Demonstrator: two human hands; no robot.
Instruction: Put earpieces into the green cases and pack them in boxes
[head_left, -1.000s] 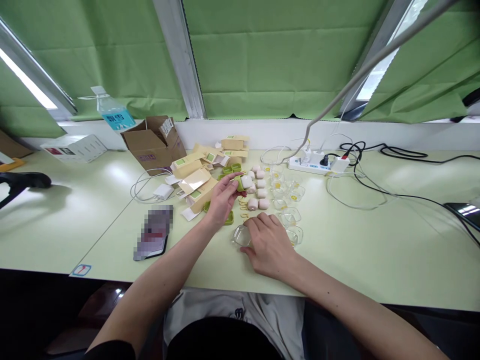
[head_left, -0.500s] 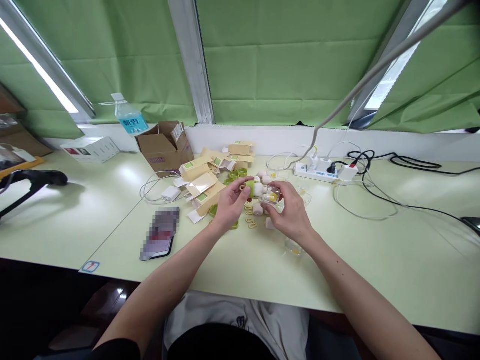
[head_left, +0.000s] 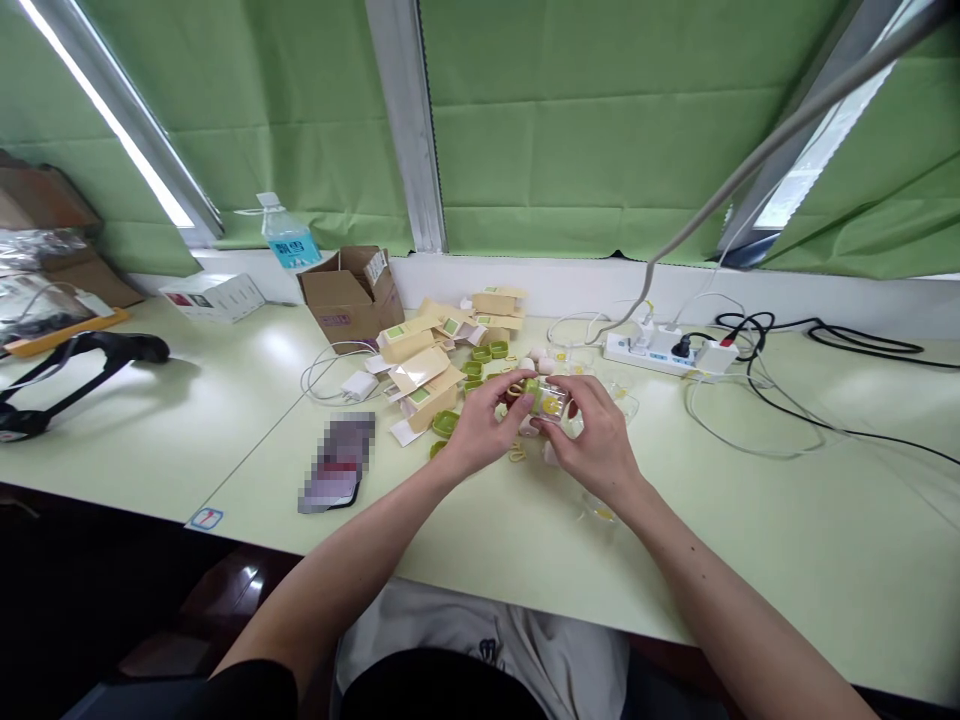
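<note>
My left hand [head_left: 489, 428] pinches a green cap [head_left: 532, 387] that has a yellow loop at its end. My right hand [head_left: 602, 440] grips a small clear plastic cup [head_left: 552, 404] with a yellow print on it. Cap and cup meet end to end above the table; whether they are locked together I cannot tell. Around the hands lie loose green caps [head_left: 444, 424], yellow loops [head_left: 517, 453], pale pink-white round pieces [head_left: 538, 356] and another clear cup [head_left: 600, 508]. My fingers hide part of the pile.
Opened cream cartons [head_left: 420, 368] lie beside a brown cardboard box [head_left: 352, 305]. A phone [head_left: 339, 465] and a white charger [head_left: 360, 386] are to the left. A power strip [head_left: 652, 352] with cables stands at the back right. A water bottle [head_left: 289, 238] is by the window.
The cap and the clear cup have come together; the white part between them, visible before, now sits inside the cup. The camera view has shifted slightly left.
</note>
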